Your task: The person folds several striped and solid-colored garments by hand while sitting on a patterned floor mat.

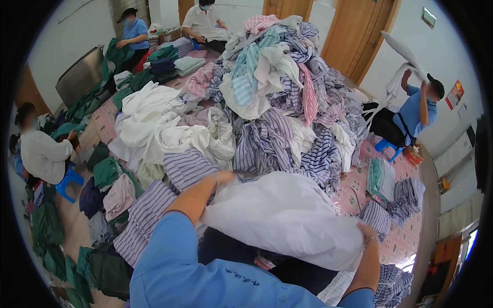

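A large white cloth (285,215) is spread and billowing above my lap. My right hand (368,233) grips its right edge, with the fingers partly behind the fabric. At the far left corner of the same cloth is my left hand (224,178), blurred by motion and closed on the fabric. Beyond it rises a high heap of loose striped and plain laundry (277,96). Folded purple-striped fabric (148,211) lies in stacks beside my left arm. Part of another white cloth (337,287) shows under my right forearm.
White laundry (154,111) is piled ahead to the left. Green garments (109,271) lie along the left floor. Folded bundles (379,181) sit on the pink floor mat (400,238) at right. Several people work seated around the heap, one on a blue stool (70,183).
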### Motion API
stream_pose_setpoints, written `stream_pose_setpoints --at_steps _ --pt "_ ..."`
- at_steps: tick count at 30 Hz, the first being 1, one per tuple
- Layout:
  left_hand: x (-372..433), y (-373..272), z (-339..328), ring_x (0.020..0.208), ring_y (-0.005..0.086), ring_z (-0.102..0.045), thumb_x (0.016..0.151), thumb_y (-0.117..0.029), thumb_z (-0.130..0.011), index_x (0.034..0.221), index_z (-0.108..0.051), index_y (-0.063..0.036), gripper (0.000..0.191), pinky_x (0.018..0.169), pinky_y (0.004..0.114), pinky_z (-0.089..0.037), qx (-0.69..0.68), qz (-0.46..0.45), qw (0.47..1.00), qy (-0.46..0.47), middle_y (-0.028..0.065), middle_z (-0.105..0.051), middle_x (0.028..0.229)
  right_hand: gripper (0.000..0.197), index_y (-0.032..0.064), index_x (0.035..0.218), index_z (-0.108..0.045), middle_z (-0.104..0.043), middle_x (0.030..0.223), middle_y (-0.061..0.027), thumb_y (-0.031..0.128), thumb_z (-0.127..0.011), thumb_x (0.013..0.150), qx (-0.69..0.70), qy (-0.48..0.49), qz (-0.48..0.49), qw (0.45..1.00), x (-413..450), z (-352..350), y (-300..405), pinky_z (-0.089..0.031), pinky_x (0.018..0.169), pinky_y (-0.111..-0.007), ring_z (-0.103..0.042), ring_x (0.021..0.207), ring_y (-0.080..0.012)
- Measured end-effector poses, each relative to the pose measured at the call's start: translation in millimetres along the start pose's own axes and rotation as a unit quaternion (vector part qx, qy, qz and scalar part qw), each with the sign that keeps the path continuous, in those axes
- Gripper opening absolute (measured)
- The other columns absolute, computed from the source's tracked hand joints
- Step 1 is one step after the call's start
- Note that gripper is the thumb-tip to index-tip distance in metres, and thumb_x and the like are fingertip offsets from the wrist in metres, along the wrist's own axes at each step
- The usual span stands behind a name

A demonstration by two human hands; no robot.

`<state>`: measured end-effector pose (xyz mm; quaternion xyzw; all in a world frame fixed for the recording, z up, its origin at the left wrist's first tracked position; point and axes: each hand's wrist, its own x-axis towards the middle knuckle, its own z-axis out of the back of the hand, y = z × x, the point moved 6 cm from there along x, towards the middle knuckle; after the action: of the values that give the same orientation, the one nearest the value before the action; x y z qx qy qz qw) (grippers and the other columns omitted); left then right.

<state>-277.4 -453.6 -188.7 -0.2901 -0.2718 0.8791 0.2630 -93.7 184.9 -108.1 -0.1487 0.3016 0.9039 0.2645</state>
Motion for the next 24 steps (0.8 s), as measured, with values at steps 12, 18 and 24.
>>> stream_pose_setpoints --at_steps 12,18,24 --pt "-324.5 -274.6 407.7 0.097 0.0209 -0.056 0.090 -0.032 -0.045 0.102 -0.053 -0.0052 0.031 0.089 0.037 -0.043 -0.460 -0.437 0.556 -0.537 0.0065 -0.059 0.104 0.051 -0.0004 0.120 -0.044 -0.049 0.121 -0.0099 0.033 -0.058 0.085 0.557 -0.344 0.450 0.607 -277.8 314.6 164.4 -0.040 0.091 -0.035 -0.048 0.109 -0.0201" --pt "-416.8 -113.2 240.6 0.117 0.0308 -0.042 0.090 -0.016 -0.040 0.123 -0.042 0.0023 0.038 0.100 0.047 -0.031 -0.499 -0.362 0.536 -0.576 0.0160 -0.044 0.127 0.009 0.0032 0.083 -0.061 -0.060 0.095 -0.0133 0.010 -0.055 0.080 0.470 -0.223 0.437 0.734 -310.4 174.1 7.3 -0.042 0.085 -0.039 -0.053 0.098 -0.0257" --pt "-375.8 6.9 -58.0 0.118 0.0272 -0.042 0.084 -0.067 -0.021 0.133 -0.031 -0.0010 0.082 0.100 0.038 -0.033 -0.661 0.038 0.711 -0.237 0.0125 -0.041 0.131 0.037 -0.0013 0.101 -0.060 -0.061 0.095 -0.0068 0.032 -0.049 0.088 0.395 -0.017 0.164 0.904 -298.4 -12.8 -32.7 -0.043 0.081 -0.027 -0.058 0.090 -0.0163"
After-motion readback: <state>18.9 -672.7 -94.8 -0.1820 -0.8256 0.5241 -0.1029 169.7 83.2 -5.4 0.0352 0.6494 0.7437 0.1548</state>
